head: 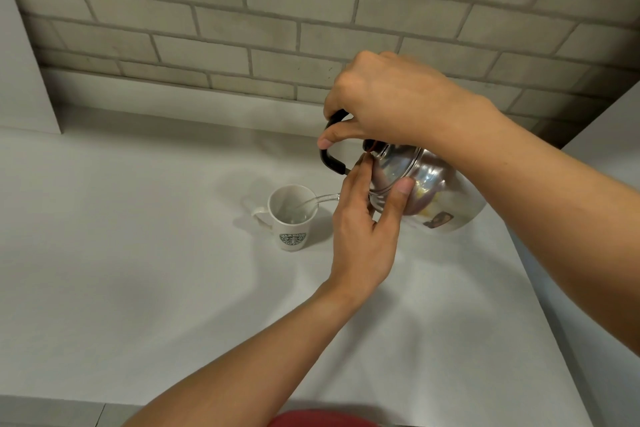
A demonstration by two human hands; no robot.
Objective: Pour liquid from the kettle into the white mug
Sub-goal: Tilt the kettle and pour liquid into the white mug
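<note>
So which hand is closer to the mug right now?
Left. The left hand presses on the kettle lid just right of the mug; the right hand grips the handle, higher and farther back.

1. The white mug point(292, 218) carried the only marking that could be made out: a round green-and-white emblem printed on its side, facing the camera, low on the wall.
2. Around the ring of that emblem ran white capital letters on green; the upper arc appeared to read "STARBUCKS", though the letters were small and blurred.
3. The lower arc of the ring also held lettering, too small to read.
4. The kettle point(433, 191) showed a small dark patch on its shiny side, but no letters could be told on it.
5. No numbers or other signs could be read anywhere else.
</note>
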